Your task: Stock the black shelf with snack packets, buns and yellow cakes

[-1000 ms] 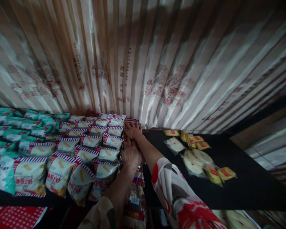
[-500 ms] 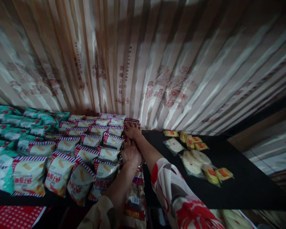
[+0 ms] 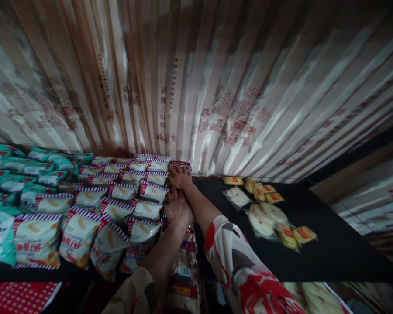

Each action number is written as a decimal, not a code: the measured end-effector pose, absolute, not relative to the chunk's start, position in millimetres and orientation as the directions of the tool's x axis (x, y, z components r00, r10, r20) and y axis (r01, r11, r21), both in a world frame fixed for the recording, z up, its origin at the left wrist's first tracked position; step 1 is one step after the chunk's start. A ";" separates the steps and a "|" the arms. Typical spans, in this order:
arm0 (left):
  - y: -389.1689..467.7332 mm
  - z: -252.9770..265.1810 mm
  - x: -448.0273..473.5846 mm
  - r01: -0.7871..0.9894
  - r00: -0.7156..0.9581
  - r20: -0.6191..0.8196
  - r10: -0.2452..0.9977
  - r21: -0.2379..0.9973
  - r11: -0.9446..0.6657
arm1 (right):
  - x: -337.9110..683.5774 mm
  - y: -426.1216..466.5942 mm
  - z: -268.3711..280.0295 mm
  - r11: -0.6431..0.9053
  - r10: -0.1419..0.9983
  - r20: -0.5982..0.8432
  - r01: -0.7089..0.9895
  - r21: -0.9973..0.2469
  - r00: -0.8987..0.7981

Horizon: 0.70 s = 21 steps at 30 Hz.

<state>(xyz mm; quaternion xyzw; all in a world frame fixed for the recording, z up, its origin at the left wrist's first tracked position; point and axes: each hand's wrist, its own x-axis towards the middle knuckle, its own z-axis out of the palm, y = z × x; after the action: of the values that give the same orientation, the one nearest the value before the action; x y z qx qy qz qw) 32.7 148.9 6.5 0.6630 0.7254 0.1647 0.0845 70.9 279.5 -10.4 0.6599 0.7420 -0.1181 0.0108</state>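
My right hand (image 3: 180, 179) lies palm down on the far end of a row of dark red snack packets (image 3: 179, 165), fingers stretched forward and apart. Just nearer to me, my left hand (image 3: 178, 210) rests along the same row, turned partly on its side. Its fingers point away from me and are partly in shadow. Neither hand appears to grip a packet. Close on the left of my hands stand white snack bags (image 3: 153, 192) with red-and-blue striped edges. Toward me, the row continues with a clear-fronted brown packet (image 3: 183, 270) bearing a barcode.
Teal bags (image 3: 39, 168) fill the far left. Flat round white packs (image 3: 263, 218) and small yellow packets (image 3: 304, 234) lie on the black tabletop (image 3: 334, 261) at right. A printed, pleated curtain (image 3: 196, 87) hangs behind. A red checked item (image 3: 19, 296) shows at bottom left.
The view has shifted slightly, so everything sits a little further left in the picture. Both hands stay at nearly the same spots on the row of packets.
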 end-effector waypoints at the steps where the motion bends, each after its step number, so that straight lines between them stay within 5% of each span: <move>1: 148.4 7.4 32.9 0.931 -0.107 0.090 0.990 0.358 0.068 | 71.2 279.5 -9.6 0.098 0.976 -0.181 0.983 -0.154 -0.125; 8: 145.2 16.3 32.2 0.905 -0.102 0.045 0.994 0.418 0.074 | 71.9 280.6 6.4 0.064 0.964 -0.245 0.982 -0.176 -0.107; 15: 146.9 17.5 31.3 0.871 -0.106 -0.002 0.994 0.483 0.094 | 90.9 258.1 40.4 0.066 0.990 0.140 0.933 -0.355 -0.017; 21: 147.3 20.8 30.8 0.868 -0.097 -0.060 0.993 0.483 0.114 | 127.6 184.1 41.2 -0.020 0.962 0.190 0.744 -0.668 0.196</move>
<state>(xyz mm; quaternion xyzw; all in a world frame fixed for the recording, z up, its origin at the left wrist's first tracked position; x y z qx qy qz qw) 30.8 147.3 20.8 0.6447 0.7219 0.1656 0.1894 127.6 184.1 41.2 0.6956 0.6132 -0.1614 -0.3378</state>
